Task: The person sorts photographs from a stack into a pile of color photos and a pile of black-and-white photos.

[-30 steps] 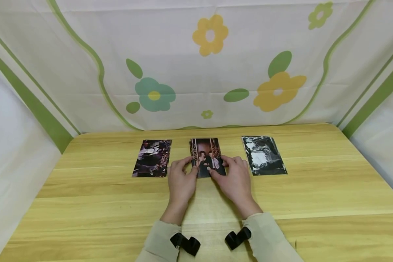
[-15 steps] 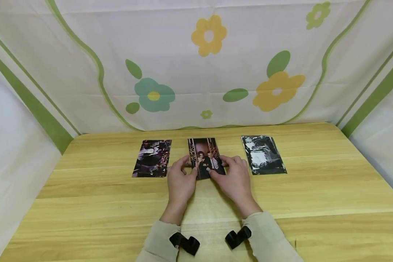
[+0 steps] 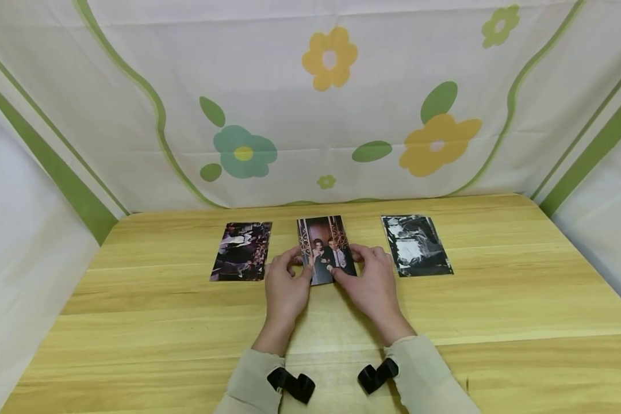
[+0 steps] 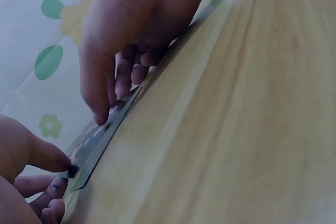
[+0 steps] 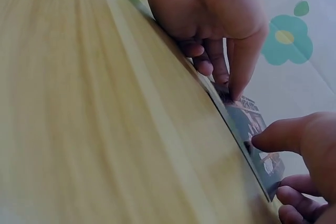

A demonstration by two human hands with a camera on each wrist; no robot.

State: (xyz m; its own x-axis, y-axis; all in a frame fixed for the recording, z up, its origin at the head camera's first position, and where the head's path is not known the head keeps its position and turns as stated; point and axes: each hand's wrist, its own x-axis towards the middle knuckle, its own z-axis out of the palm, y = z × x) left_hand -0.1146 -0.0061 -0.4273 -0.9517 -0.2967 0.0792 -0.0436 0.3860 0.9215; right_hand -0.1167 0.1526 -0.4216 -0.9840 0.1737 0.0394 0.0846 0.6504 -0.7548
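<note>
At the middle of the wooden table's far part, a colour photo (image 3: 321, 238) shows two dark-clothed figures before ornate panels. My left hand (image 3: 287, 284) pinches its left edge, the thumb lying on its face and the fingers at the side. Opposite it, my right hand (image 3: 372, 282) pinches the right edge, thumb likewise on top near the lower corner. In the left wrist view the near edge of the photo (image 4: 105, 142) looks slightly raised off the wood. The right wrist view has both thumbs on the photo (image 5: 247, 124). Whether other photos lie beneath is hidden.
To the left lies another colour photo (image 3: 241, 251), dark with a crowd-like scene. A black-and-white photo (image 3: 417, 246) lies to the right, slightly askew. Behind the table (image 3: 186, 345) hangs a white flowered cloth (image 3: 290, 103). Black wrist devices (image 3: 291, 385) sit at both sleeves.
The middle photo has shifted a little to the left and towards me, covering the edge seen beneath it before. Both hands stay almost in place. The side photos have not moved.
</note>
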